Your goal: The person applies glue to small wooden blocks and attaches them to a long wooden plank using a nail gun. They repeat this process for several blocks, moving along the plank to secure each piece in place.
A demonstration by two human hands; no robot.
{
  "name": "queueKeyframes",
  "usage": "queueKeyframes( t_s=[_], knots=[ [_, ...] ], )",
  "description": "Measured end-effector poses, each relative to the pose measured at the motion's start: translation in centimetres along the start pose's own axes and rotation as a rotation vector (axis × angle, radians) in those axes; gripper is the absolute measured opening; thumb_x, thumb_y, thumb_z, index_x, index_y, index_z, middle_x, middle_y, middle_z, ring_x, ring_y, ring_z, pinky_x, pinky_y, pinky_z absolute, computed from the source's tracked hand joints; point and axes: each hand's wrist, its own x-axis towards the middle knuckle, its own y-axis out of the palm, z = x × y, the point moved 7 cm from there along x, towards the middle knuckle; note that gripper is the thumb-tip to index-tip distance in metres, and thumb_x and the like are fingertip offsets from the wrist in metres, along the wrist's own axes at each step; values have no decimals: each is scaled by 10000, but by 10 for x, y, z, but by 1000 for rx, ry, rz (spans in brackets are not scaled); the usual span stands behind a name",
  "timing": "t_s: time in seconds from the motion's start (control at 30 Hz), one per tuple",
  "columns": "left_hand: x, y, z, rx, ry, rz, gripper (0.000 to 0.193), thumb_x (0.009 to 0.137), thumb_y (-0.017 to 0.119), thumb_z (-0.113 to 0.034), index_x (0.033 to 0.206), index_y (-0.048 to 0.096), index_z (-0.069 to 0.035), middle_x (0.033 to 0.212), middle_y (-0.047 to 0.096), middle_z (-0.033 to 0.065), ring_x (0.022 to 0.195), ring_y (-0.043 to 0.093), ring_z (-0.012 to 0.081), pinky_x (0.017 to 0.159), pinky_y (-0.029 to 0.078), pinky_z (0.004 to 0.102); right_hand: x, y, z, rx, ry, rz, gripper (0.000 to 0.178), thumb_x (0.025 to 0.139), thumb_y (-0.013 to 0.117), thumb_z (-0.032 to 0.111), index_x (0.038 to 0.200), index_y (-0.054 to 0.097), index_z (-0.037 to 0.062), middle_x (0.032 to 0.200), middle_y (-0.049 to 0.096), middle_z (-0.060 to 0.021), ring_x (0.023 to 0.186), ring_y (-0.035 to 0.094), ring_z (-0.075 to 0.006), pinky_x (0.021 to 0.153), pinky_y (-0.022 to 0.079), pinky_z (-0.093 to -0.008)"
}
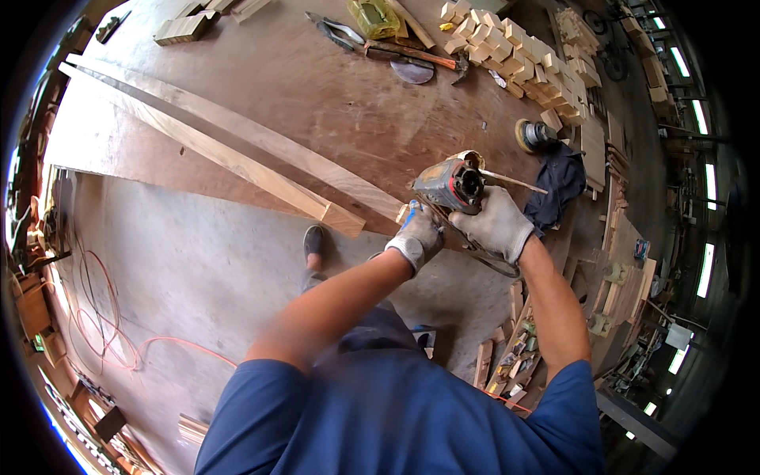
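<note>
My right hand (495,224), in a pale work glove, is wrapped round a corded power tool (448,185) with a grey body and a red-trimmed black end. The tool is over the table's near edge, and its working end is hidden. Close beside it, my gloved left hand (419,235) is closed near the end of a long wooden strip (317,162); what its fingers hold is hidden. A dark cord (497,265) loops below the hands. Another long wooden strip (229,154) lies to the left, nearer me, its squared end jutting past the table edge.
On the brown table (261,87) are a hammer (419,54), pliers (336,32) and a pile of wood blocks (514,55). At right lie a round-headed grinder (534,136) and a dark cloth (558,186). A red hose (178,340) runs over the floor; wood offcuts (514,356) lie lower right.
</note>
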Motion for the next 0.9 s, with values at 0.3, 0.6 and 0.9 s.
queueKeyframes(
  t_s=[0.3,0.6,0.9],
  knots=[
    [2,4,6,-375,-102,46,406,966,536,-103,1363,615,-80,1313,691,173,1268,613,342,1104,450,458,31,3,24,-368,-46,123,416,835,750,171,1214,743,2,976,791,-196,931,759,-287,892,582,-399],
    [9,25,11,-774,-157,-184,380,1040,497,-143,1391,639,-116,1407,660,123,1315,587,316,1126,459,423,64,10,60,-416,258,342,322,856,753,195,857,713,-124,707,720,-160,568,715,-239,543,582,-399],
    [18,30,10,-829,-130,-100,512,1033,456,-151,1529,542,-60,1566,553,172,1461,482,354,1230,347,486,91,28,63,-587,315,508,256,859,721,160,791,733,-87,688,713,-160,546,693,-249,509,576,-412]
  ],
)
